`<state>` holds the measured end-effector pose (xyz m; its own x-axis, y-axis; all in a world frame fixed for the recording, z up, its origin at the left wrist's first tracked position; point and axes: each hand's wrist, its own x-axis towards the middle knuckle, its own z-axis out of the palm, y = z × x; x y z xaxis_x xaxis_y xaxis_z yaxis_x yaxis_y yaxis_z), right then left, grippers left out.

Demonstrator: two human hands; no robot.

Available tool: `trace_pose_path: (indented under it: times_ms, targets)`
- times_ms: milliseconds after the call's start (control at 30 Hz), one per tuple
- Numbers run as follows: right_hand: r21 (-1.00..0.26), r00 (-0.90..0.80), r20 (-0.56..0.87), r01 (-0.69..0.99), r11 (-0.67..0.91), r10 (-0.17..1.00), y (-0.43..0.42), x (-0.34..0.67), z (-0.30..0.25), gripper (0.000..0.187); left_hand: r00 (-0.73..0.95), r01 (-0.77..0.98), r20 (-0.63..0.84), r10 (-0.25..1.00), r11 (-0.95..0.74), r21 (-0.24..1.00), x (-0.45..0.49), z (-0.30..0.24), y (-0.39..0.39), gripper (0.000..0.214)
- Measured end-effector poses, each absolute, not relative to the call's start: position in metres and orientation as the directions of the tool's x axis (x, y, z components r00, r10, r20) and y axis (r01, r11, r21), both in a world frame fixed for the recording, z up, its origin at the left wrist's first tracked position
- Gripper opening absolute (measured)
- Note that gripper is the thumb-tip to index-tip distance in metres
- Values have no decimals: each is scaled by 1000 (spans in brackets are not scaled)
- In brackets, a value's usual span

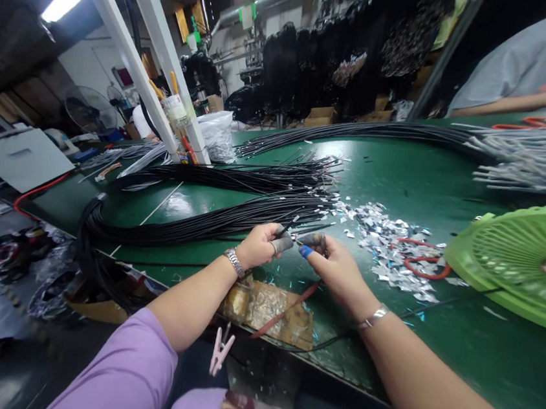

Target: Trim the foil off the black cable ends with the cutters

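Note:
My left hand is closed around a black cable close to its stripped end, with grey tape wrapped on the fingers. Facing it, my right hand pinches the thin inner wires at that end; blue and grey tape covers its fingertips. The two hands almost meet above the green table. Just behind them lies a long bundle of black cables, its ends pointing right. Small silvery foil scraps are scattered to the right of my right hand.
A green fan and red-handled scissors lie right. Grey cables and another person's arm are beyond. A white post rises at the back left. A pink clothes peg hangs at the front edge, by a taped cardboard piece.

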<state>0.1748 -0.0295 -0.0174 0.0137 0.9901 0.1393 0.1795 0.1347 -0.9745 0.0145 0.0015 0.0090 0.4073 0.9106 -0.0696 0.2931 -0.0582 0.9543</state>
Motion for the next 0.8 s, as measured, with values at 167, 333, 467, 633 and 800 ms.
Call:
trace_pose_path:
  times_ms: [167,333,467,633,800]
  targets:
    - [-995,19,90,51,89,996,-32,171,-18,30,423,308,-72,903,-68,949,15,11,1,49]
    - [-990,53,66,-122,72,996,-32,164,-22,35,442,298,-64,895,-79,951,15,7,1,49]
    - [-981,58,79,-171,88,995,-32,160,-25,34,465,284,-49,884,-96,954,14,6,2,49]
    - [-977,48,22,-210,32,999,-32,157,-26,34,458,279,-42,888,-98,955,14,6,2,51]
    - [-971,56,-16,-241,-2,998,-33,157,-25,36,454,287,-50,889,-93,954,15,5,2,51]
